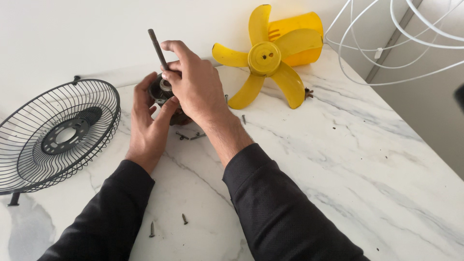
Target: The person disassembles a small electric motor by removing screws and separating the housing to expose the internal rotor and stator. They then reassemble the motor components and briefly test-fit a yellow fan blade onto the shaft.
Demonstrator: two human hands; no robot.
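Both hands clamped on dark fan motor [162, 92] at 11 o'clock on marble surface [338, 159]: left hand [147, 123] cups its side, right hand [195, 84] pinches top where shaft [158, 48] points up toward 11, right nearer shaft.

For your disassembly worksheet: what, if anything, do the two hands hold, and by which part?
Both hold the dark fan motor. The left hand cups its round body from the side; the right hand closes its fingers at the base of the upright shaft.
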